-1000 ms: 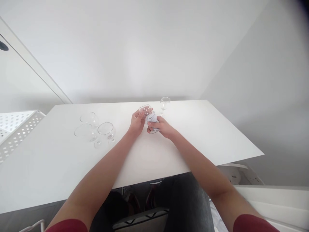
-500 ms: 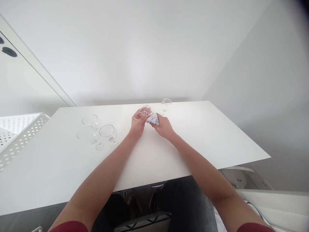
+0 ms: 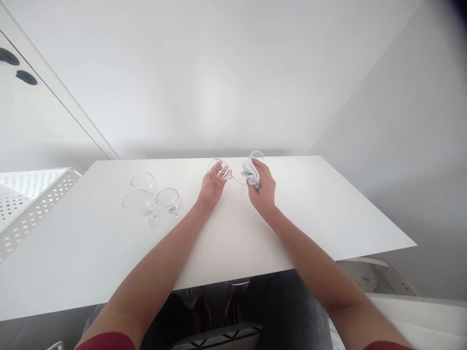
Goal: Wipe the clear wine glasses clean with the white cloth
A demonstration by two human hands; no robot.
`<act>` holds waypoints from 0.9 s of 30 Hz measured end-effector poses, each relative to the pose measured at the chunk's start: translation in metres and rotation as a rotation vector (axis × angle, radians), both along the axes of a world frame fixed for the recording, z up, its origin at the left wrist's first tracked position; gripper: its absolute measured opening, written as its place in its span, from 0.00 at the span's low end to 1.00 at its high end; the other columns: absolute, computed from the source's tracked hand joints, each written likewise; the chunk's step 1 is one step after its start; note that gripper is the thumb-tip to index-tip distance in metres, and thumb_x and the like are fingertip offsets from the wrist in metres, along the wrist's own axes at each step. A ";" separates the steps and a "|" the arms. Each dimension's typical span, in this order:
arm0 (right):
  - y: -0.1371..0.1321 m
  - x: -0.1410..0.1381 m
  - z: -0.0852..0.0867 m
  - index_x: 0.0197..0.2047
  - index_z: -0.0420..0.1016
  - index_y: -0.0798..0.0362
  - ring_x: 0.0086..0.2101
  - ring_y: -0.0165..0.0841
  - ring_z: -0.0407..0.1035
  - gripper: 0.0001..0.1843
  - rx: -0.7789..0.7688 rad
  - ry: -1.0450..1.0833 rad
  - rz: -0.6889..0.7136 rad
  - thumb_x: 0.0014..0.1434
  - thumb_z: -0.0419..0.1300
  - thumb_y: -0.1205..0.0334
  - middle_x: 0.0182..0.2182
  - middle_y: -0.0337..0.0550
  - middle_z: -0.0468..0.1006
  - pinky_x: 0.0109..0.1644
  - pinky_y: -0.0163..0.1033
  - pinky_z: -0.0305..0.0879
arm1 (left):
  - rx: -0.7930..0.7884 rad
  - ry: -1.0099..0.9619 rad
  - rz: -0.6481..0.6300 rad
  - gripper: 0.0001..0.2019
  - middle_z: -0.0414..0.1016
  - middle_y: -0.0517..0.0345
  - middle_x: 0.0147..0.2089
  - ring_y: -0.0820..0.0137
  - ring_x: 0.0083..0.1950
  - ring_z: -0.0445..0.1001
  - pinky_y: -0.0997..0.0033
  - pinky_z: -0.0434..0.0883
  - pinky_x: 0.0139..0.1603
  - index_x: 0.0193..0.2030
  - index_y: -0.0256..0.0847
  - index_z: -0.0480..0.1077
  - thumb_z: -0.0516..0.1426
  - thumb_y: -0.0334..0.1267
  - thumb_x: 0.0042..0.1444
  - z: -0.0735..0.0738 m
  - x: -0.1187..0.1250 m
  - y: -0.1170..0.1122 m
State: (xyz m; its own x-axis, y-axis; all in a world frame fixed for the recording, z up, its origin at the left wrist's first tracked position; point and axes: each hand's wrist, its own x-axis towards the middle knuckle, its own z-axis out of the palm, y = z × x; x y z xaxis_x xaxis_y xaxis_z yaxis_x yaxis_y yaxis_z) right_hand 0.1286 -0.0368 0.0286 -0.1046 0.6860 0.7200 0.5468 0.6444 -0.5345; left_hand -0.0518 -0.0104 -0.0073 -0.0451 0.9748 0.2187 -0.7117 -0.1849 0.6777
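Observation:
My left hand [image 3: 212, 185] is wrapped round the bowl of a clear stemmed glass [image 3: 220, 170], held tilted above the white table [image 3: 310, 214] with its stem pointing right. My right hand [image 3: 263, 187] is closed on a crumpled pale cloth [image 3: 250, 172], a little to the right of the glass stem and apart from the bowl. Just behind the cloth stands another clear glass [image 3: 256, 156], partly hidden by my right hand.
Three clear glasses [image 3: 151, 199] lie or stand in a group on the left part of the table. A white perforated tray [image 3: 25, 199] sits off the table's left end. White walls close in behind and to the right.
My right hand has pulled the cloth away from the glass and moved right, toward the far glass. My left hand has kept hold of the glass, which now shows its stem.

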 end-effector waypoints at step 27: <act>-0.011 -0.024 -0.006 0.47 0.70 0.48 0.39 0.38 0.73 0.22 -0.461 0.442 0.073 0.65 0.57 0.38 0.43 0.49 0.76 0.34 0.40 0.72 | -0.045 0.036 -0.192 0.20 0.71 0.48 0.67 0.54 0.69 0.70 0.48 0.70 0.66 0.50 0.45 0.71 0.67 0.53 0.57 0.012 0.008 -0.011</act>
State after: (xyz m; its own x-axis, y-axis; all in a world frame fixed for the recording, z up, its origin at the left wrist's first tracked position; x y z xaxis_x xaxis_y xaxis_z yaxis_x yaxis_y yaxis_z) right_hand 0.1045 -0.0475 0.0225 0.0766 0.9379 0.3384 0.1747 0.3216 -0.9306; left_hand -0.0437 -0.0213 0.0049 0.1495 0.9735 0.1732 -0.7064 -0.0174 0.7076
